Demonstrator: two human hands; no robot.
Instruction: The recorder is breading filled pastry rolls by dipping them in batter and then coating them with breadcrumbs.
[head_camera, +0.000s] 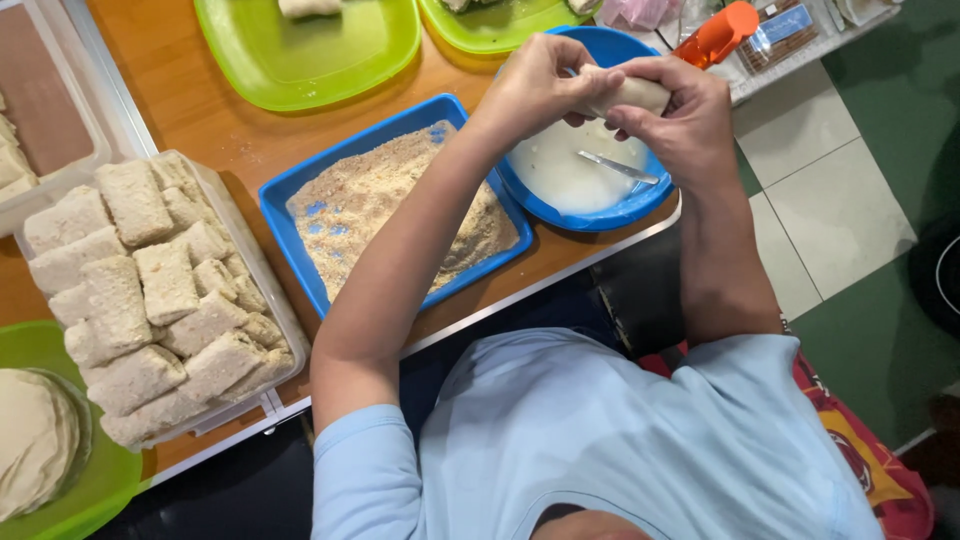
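Note:
Both my hands hold one pale rolled wrapper (632, 92) over a blue bowl (620, 212). My left hand (540, 85) pinches the roll's left end, and my right hand (683, 122) wraps around its right end. The bowl holds thin white batter with a metal spoon (615, 166) lying in it. Just left of the bowl stands a blue rectangular tray (283, 195) filled with brown breadcrumbs, under my left forearm.
A clear box (258, 262) packed with several breaded rolls sits at the left. A green plate (95, 485) with a stack of pale wrappers is at the bottom left. Two green trays (300, 60) lie at the back. An orange-capped bottle (720, 35) stands beyond the bowl.

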